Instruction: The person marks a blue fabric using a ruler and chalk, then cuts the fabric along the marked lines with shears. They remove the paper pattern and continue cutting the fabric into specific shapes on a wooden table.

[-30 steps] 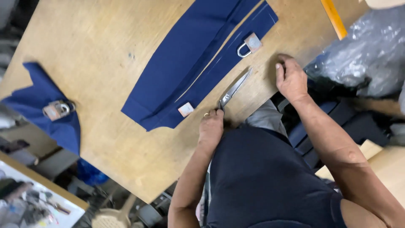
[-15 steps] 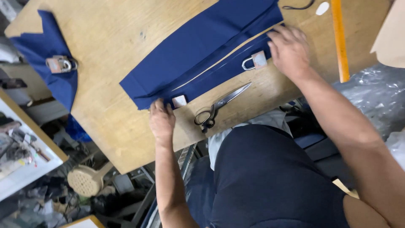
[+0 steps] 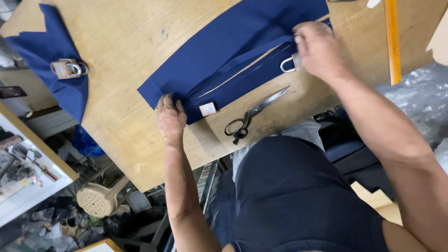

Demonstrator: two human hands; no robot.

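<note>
Left hand [image 3: 170, 116] pinches the near corner of the blue cloth [image 3: 233, 56], fingers curled on its edge; right hand [image 3: 317, 49] presses flat, fingers together, on the far part of the same cloth, touching a padlock [image 3: 289, 63] lying there. Cloth lies spread on the wooden table [image 3: 130, 60]. Scissors [image 3: 254, 112] sit shut on the table just beside the cloth, between the hands. Small pale tag [image 3: 207, 109] on the cloth's near edge. Second blue piece [image 3: 51, 51] with another padlock [image 3: 67, 68] well apart at left. Yellow ruler [image 3: 392, 37] at right.
</note>
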